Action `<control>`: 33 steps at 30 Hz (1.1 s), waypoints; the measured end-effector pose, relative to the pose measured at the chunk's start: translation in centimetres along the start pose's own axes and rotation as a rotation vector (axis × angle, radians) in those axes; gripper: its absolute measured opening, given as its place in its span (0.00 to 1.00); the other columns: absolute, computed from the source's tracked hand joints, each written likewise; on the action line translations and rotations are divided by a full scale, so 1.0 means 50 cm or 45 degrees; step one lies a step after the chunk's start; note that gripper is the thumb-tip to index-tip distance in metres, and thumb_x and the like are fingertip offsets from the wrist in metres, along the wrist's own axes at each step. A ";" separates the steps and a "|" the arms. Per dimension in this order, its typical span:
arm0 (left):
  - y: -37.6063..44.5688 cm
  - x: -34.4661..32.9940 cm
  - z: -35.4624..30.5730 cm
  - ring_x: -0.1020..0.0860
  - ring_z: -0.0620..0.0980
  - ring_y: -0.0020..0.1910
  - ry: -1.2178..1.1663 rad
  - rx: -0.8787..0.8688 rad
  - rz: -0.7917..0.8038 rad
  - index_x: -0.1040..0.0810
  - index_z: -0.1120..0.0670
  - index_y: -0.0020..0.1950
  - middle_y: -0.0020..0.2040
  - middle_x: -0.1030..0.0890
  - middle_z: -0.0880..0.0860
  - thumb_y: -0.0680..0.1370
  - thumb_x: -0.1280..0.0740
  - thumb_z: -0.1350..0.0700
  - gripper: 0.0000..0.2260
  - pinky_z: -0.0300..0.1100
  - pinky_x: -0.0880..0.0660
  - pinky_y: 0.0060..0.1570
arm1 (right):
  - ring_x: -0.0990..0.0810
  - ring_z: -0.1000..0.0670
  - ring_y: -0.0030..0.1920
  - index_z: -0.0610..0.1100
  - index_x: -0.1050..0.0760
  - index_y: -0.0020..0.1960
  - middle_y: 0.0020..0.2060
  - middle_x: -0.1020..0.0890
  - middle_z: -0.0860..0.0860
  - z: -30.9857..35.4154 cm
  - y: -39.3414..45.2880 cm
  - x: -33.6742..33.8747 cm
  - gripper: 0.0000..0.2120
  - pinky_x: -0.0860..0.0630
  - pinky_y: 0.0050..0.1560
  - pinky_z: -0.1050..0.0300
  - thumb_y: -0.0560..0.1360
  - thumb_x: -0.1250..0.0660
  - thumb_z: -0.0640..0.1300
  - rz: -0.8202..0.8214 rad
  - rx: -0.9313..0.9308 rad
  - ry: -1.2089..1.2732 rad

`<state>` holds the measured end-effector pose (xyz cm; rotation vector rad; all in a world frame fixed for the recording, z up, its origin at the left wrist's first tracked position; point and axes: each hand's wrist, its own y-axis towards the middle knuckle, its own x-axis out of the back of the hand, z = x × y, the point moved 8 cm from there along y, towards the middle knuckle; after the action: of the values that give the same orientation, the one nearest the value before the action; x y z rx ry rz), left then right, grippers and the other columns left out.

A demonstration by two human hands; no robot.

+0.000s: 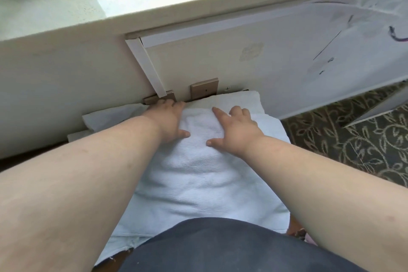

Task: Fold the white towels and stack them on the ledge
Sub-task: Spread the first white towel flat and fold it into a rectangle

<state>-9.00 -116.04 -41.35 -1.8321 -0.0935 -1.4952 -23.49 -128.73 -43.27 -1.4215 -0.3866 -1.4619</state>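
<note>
A white towel (pixel 198 168) lies spread flat on a low surface in front of me, its far edge against the wall. My left hand (pixel 169 118) rests palm down on the towel's far left part, fingers stretched toward the wall. My right hand (pixel 235 127) presses flat on the far right part, fingers spread. The white ledge (pixel 154 0) runs along the top under a window and is bare where I can see it. More white cloth (pixel 110 117) lies under and left of the towel.
A cream wall panel (pixel 220 62) with white trim and two tan plates (pixel 204 90) rises behind the towel. A patterned dark carpet (pixel 353 139) covers the floor on the right. My dark clothing (pixel 220 247) fills the bottom.
</note>
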 end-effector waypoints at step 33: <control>-0.604 0.069 0.321 0.33 0.49 0.32 -0.074 0.336 -0.695 0.41 0.45 0.40 0.32 0.37 0.42 0.72 0.39 0.46 0.11 0.42 0.41 0.29 | 0.26 0.45 0.41 0.54 0.26 0.61 0.41 0.31 0.51 0.664 -0.269 0.110 0.19 0.28 0.36 0.52 0.71 0.35 0.44 -0.506 0.766 0.090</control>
<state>-9.84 -86.52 -23.77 -1.7067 -0.8368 -1.6877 -14.81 -98.89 -24.61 -0.8332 -1.0131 -1.5220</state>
